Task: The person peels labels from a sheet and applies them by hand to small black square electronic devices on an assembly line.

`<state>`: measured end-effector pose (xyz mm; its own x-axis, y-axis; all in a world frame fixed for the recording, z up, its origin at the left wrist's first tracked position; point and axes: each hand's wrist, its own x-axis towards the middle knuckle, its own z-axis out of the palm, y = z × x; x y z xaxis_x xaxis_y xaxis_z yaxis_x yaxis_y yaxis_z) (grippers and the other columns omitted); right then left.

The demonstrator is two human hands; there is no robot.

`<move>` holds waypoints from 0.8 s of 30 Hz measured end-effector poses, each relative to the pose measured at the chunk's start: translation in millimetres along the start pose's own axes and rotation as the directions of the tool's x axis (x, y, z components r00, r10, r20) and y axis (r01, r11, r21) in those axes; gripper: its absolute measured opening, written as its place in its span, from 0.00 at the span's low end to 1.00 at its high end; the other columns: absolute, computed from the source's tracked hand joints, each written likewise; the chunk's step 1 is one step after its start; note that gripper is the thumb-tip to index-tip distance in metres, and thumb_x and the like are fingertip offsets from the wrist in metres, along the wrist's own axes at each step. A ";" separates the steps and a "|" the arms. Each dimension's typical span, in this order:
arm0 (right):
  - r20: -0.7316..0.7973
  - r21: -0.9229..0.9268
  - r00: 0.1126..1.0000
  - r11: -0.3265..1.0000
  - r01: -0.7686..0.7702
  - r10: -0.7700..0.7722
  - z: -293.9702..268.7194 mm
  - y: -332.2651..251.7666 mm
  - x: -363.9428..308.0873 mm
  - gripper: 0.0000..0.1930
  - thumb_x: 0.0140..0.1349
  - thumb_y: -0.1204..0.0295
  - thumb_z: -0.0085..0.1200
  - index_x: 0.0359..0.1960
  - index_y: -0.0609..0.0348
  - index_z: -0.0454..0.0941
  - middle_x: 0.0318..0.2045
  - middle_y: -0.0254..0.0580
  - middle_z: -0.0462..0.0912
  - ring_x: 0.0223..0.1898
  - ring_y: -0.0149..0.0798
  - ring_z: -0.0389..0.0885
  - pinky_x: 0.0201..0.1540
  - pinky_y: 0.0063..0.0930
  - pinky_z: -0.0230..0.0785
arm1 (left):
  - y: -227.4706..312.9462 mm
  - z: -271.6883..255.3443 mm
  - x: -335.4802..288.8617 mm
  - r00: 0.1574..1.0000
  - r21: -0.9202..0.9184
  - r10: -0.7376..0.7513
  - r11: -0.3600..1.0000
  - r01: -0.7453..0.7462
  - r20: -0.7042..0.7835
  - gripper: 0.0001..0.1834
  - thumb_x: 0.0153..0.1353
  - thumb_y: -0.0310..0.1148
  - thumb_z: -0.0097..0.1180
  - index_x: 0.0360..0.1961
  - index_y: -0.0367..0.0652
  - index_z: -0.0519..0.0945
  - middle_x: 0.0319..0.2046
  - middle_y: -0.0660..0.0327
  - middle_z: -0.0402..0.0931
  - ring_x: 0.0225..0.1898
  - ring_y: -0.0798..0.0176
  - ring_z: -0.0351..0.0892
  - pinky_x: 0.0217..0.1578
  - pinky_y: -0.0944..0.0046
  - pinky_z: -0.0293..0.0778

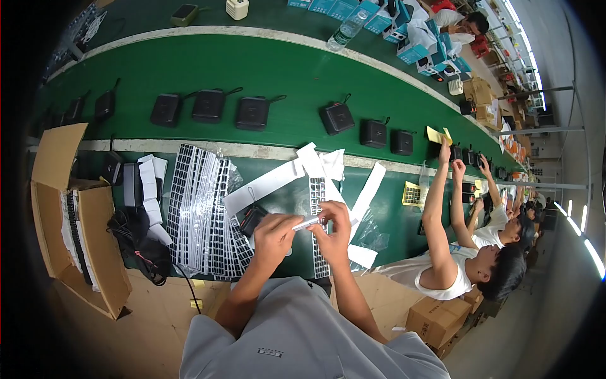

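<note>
In front of my chest, my left hand [273,239] pinches one end of a small white flat piece [307,223]. The fingers of my right hand [333,232] close round its other end. Just beyond my left hand lies a black box-shaped device with a loop strap [253,218], partly covered by that hand. Beneath my right hand runs a strip of small dark-and-white grid cells [317,197], partly hidden by my fingers. White paper strips [265,187] lie around it. To the left are stacked grid-patterned sheets [199,211] in clear plastic.
Black strapped devices [252,114] stand along a green conveyor belt [290,69]. At left are an open cardboard box [95,234] and black cables [145,249]. Co-workers' arms [435,215] reach over the belt at right. A clear bottle [347,30] lies beyond, near blue boxes [413,50].
</note>
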<state>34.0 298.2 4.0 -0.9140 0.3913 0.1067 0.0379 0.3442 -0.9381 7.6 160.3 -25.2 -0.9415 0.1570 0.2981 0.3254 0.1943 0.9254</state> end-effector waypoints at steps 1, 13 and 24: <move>-0.004 -0.155 0.997 0.985 0.070 -0.071 -7.3 -6.7 -0.1 0.17 0.46 0.77 0.69 0.39 0.59 0.80 0.36 0.42 0.77 0.33 0.35 0.77 0.32 0.26 0.69 | -2.2 -5.0 1.8 0.997 0.103 0.083 0.991 -0.082 -0.006 0.11 0.47 0.21 0.64 0.34 0.40 0.83 0.28 0.58 0.80 0.29 0.57 0.79 0.28 0.62 0.72; 0.316 -0.434 0.821 0.697 0.571 -0.476 -25.8 2.1 12.3 0.10 0.45 0.80 0.66 0.29 0.59 0.78 0.26 0.35 0.77 0.27 0.38 0.75 0.29 0.31 0.64 | -0.5 1.3 14.0 0.988 0.132 0.152 0.980 -0.151 0.000 0.07 0.46 0.17 0.61 0.29 0.37 0.81 0.24 0.57 0.79 0.24 0.59 0.76 0.26 0.63 0.70; -0.119 0.078 0.906 0.914 -0.399 0.406 -50.0 132.3 135.0 0.10 0.61 0.71 0.58 0.27 0.62 0.72 0.23 0.34 0.75 0.24 0.29 0.73 0.30 0.23 0.66 | -23.3 -6.0 17.9 0.904 0.124 -0.426 0.900 0.418 0.048 0.12 0.50 0.27 0.65 0.22 0.33 0.72 0.18 0.51 0.72 0.17 0.54 0.70 0.22 0.60 0.65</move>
<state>-64.3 439.2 -89.2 -0.7649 0.5960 -0.2446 0.3674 0.0918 -0.9255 -17.3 152.7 -40.0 -0.9851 0.1052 -0.1358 -0.0895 0.3602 0.9286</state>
